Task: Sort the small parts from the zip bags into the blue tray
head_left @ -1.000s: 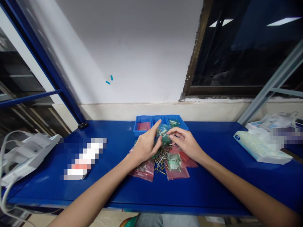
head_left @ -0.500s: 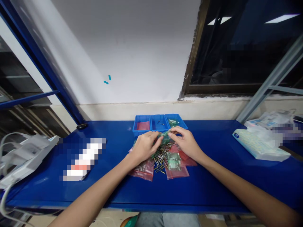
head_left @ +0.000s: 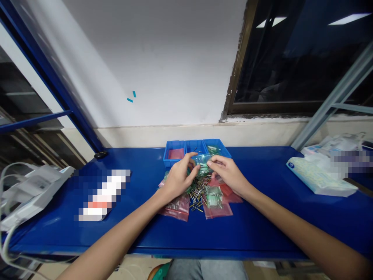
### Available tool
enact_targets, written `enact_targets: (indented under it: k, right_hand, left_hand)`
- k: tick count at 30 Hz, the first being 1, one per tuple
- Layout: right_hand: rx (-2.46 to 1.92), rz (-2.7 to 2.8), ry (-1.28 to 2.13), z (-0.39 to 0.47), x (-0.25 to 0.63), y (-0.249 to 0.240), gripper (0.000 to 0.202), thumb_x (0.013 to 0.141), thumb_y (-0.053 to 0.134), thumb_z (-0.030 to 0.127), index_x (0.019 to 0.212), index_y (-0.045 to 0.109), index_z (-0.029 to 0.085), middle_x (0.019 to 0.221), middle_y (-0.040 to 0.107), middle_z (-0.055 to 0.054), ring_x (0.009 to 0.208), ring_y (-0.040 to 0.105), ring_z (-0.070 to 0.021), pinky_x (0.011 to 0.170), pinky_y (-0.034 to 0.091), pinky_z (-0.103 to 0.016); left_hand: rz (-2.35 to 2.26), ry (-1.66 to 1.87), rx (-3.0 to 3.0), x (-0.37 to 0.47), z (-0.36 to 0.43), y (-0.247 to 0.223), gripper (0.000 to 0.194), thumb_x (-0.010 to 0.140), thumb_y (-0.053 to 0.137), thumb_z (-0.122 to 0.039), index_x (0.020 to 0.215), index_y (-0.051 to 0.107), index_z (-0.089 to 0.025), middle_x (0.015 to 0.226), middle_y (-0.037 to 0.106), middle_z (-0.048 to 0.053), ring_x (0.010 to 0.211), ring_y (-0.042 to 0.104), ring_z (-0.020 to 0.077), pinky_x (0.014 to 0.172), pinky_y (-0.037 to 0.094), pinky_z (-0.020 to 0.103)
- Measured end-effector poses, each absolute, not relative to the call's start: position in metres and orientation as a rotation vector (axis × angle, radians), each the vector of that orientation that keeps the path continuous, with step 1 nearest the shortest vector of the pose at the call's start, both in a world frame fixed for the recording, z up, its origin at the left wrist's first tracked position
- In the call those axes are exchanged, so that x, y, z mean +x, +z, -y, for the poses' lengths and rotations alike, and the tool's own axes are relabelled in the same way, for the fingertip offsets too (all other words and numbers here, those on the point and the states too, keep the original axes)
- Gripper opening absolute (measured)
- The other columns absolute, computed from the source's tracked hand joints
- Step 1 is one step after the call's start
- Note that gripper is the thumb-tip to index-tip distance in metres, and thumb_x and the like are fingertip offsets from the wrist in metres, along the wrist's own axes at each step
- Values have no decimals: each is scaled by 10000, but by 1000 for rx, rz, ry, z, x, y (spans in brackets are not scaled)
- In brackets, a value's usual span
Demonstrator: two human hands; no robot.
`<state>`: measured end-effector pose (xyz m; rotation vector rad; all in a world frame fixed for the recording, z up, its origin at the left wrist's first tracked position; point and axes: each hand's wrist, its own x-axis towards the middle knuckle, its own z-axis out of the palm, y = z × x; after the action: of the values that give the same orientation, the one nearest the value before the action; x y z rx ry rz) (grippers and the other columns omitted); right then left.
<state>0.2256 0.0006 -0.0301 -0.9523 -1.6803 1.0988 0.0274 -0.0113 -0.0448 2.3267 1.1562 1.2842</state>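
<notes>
Hands first: my left hand [head_left: 177, 179] and right hand [head_left: 229, 175] pinch one small green plastic bag [head_left: 203, 163]; loose metal pins [head_left: 197, 194] and pink bags [head_left: 178, 206] remain unsorted, I judge.

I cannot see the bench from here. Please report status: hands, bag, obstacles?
Left hand and right hand both pinch green bag. Held above loose pins. Nothing blocking.

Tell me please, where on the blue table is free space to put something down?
The blue table is bare along the near edge, between the blurred item and the red bags, and from those bags right to the white packets. It is crowded at the middle: left hand, right hand, green bag, loose pins, blue bins.
</notes>
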Motion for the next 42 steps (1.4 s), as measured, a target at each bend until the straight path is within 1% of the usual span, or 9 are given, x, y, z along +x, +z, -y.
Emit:
enact_targets:
  k: [9, 13, 18, 24, 28, 31, 35, 38, 42]
  right_hand:
    - [-837, 1535, 1325, 0, 222, -36, 268, 778, 747, 362, 930, 606, 193, 835, 603, -8, 683, 612, -128, 645, 560, -294]
    - [-804, 1582, 1272, 4, 220, -32, 264, 812, 723, 359, 998, 624, 199, 1027, 625, -47, 782, 649, -144, 707, 579, -309]
    - [-785, 1590, 1268, 6, 220, -30, 250, 871, 639, 411, 1007, 655, 202, 1069, 647, -67, 907, 668, -188, 765, 594, -336]
    - [-924, 1734, 772, -6, 231, -30, 248, 875, 621, 355, 1069, 602, 200, 1110, 657, -89, 859, 656, -185, 710, 553, -329]
    - [-1016, 1822, 454, -22, 244, -9, 189, 863, 617, 295, 1021, 627, 192, 892, 703, -56, 800, 653, -188, 688, 494, -314]
    - [-1118, 1818, 349, -45, 258, 8, 233, 817, 657, 261, 1032, 629, 179, 761, 708, -29, 677, 631, -169, 667, 462, -302]
    - [-1333, 1846, 357, -79, 275, 9, 340, 768, 678, 196, 1100, 608, 169, 683, 693, -4, 660, 639, -175, 670, 453, -284]
    - [-1522, 1957, 271, -94, 281, -5, 303, 779, 663, 189, 1080, 627, 181, 745, 699, -18, 752, 646, -191, 690, 444, -283]
    - [-1691, 2072, 39, -95, 282, -24, 285, 800, 672, 279, 1076, 650, 212, 978, 669, -81, 933, 616, -250, 692, 430, -304]
  left_hand:
    - [-1245, 1270, 2523, 24, 11, -45, 358, 987, 476, -259, 1332, 497, -165, 906, 640, 51, 785, 606, 167, 735, 517, 329]
    - [-1116, 1219, 2558, 25, 15, -41, 373, 971, 509, -277, 1329, 516, -171, 1010, 633, 75, 864, 613, 178, 786, 530, 346]
    - [-1080, 1188, 2550, 26, 14, -43, 523, 902, 618, -293, 1394, 481, -176, 1045, 636, 82, 876, 616, 194, 793, 538, 363]
    - [-1064, 1158, 2427, 30, 8, -33, 404, 976, 456, -217, 1378, 490, -190, 1077, 680, 88, 861, 645, 174, 730, 540, 314]
    - [-1092, 1141, 2364, 40, -18, -11, 405, 924, 522, -202, 1324, 463, -182, 907, 681, 45, 649, 602, 126, 642, 507, 278]
    - [-1126, 1277, 2280, 56, -52, 3, 358, 866, 607, -185, 1211, 508, -168, 1026, 664, 76, 706, 636, 123, 669, 506, 258]
    - [-1290, 1114, 2296, 80, -93, 3, 305, 846, 636, -151, 1147, 591, -126, 951, 697, 75, 753, 661, 159, 727, 524, 275]
    - [-1414, 934, 2402, 94, -107, -6, 285, 851, 630, -132, 1134, 645, -99, 931, 715, 93, 840, 674, 195, 823, 520, 299]
    - [-1485, 882, 2458, 99, -107, -12, 284, 819, 653, -136, 1100, 686, -104, 1076, 674, 154, 1042, 632, 281, 921, 492, 378]
